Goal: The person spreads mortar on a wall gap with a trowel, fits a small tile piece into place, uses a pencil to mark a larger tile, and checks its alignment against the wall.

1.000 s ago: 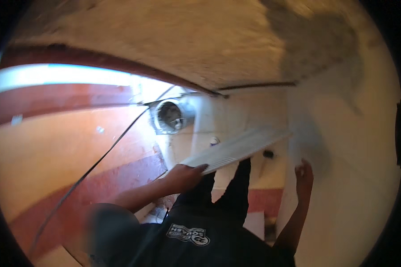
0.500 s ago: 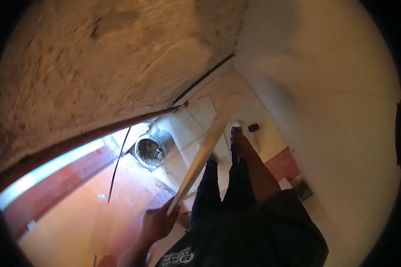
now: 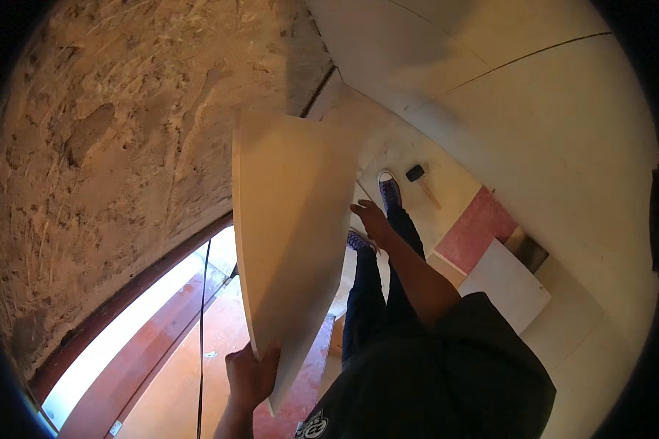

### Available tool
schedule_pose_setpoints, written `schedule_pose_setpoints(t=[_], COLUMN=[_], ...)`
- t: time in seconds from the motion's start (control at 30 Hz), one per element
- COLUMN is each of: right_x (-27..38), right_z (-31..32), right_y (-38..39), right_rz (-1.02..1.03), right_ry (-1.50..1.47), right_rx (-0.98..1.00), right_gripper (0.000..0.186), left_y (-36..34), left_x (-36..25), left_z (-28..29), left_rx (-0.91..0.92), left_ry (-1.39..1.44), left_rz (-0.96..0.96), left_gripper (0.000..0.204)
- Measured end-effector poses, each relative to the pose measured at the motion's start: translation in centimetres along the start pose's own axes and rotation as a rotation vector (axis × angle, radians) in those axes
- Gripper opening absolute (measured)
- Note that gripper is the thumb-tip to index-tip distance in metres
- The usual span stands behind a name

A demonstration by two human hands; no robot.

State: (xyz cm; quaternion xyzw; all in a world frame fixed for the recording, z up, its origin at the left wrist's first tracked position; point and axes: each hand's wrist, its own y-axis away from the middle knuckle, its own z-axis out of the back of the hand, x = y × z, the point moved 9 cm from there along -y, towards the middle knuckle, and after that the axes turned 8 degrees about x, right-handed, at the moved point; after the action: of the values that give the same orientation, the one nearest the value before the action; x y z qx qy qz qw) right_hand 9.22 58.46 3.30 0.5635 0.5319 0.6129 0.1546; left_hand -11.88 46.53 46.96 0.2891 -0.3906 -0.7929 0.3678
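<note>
A large beige tile (image 3: 289,241) stands tilted in front of me, with its broad face turned up toward me. My left hand (image 3: 252,374) is closed on its lower left edge, thumb over the face. At the tile's right edge is my right hand (image 3: 371,222), its fingers stretched toward that edge; whether the fingertips touch it is hard to tell. Behind the tile rises a rough, bare wall (image 3: 139,124) with scraped marks. Past my right hand, a black-headed rubber mallet (image 3: 415,173) with a wooden handle lies on the floor.
A smooth pale wall (image 3: 564,124) runs along the right. A red patch (image 3: 467,230), a pale loose panel (image 3: 501,285) and a dark block (image 3: 527,249) lie at its foot. On the left, a thin dark cord (image 3: 203,329) hangs before a bright opening.
The tile has turned from edge-on to face-up and now hides the metal bucket. My right hand has risen from beside my leg to the tile's right edge; my left keeps its grip.
</note>
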Motion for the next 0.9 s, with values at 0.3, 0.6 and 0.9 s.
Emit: schedule_pose_setpoints(t=[0.3, 0.6, 0.9], right_x=[30.6, 31.7, 26.5], right_z=[-5.7, -14.3, -17.0], right_y=[25.4, 31.2, 27.4], right_rz=[1.237, 1.660, 1.384], right_ry=[1.029, 1.519, 1.799], right_rx=[-0.004, 0.204, 0.582], right_gripper=[0.042, 0.019, 0.012], left_y=[-4.2, -6.1, -6.2], left_x=[-1.0, -1.0, -2.5], left_z=[-2.4, -5.1, -6.5], left_rx=[-0.042, 0.001, 0.039], left_ry=[0.003, -0.178, -0.131], left_rz=[-0.084, -0.253, -0.428], left_gripper=[0.034, 0.032, 0.044])
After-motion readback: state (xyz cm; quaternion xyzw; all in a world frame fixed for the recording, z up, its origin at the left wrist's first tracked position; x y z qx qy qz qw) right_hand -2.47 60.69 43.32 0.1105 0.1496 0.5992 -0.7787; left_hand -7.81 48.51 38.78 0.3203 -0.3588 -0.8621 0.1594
